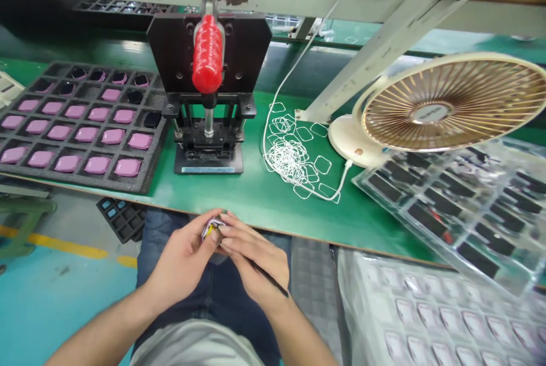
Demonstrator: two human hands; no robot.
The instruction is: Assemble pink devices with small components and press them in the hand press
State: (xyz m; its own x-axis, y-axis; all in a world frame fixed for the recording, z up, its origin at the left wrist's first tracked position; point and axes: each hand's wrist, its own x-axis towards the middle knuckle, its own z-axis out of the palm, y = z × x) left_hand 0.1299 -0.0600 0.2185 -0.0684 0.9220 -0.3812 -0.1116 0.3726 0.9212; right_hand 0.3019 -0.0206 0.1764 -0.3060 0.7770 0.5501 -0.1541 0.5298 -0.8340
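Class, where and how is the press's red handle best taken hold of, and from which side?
Probably wrapped around the middle of the red handle, coming from the near side: it is thick and rounded, stands in front of the black plate, and its blunt lower end faces the viewer.

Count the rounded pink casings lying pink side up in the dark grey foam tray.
17 pink casings show in the tray: five in the nearest row, six in the next, five behind those, one farther back. The picture's left edge may cut off more.

Black tool [270, 279]; red handle [208, 57]; green tabletop [251, 198]; white rings [286, 158].
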